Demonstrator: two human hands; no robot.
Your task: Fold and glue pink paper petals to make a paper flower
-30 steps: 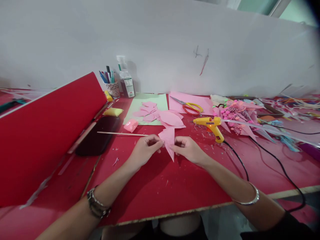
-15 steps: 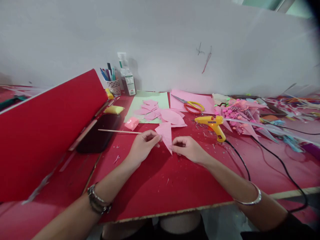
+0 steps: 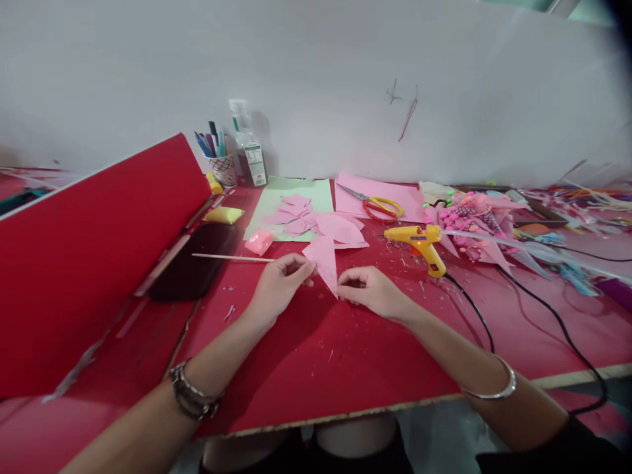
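Note:
Between my hands is a pink paper cone (image 3: 324, 262), its narrow tip pointing toward me. My left hand (image 3: 281, 283) pinches its left edge, and my right hand (image 3: 368, 293) pinches it close to the tip. A thin wooden stick (image 3: 232, 257) reaches leftward from behind my left hand; whether my fingers touch it is hidden. Just beyond the cone, several cut pink paper pieces (image 3: 340, 228) lie partly over a pale green sheet (image 3: 254, 214). A small packet of pink clay (image 3: 259, 242) rests left of them.
Right of my hands lies a yellow glue gun (image 3: 417, 242) with a black cord (image 3: 469, 306). Scissors (image 3: 378, 207) lie on pink paper (image 3: 345, 204). Decorated pink cones (image 3: 474, 220) are heaped farther right. A dark phone-like slab (image 3: 195, 273) and a tilted red board (image 3: 108, 250) stand left.
The view has shifted slightly. Both hands keep their pinch on the cone, with little visible movement against the table.

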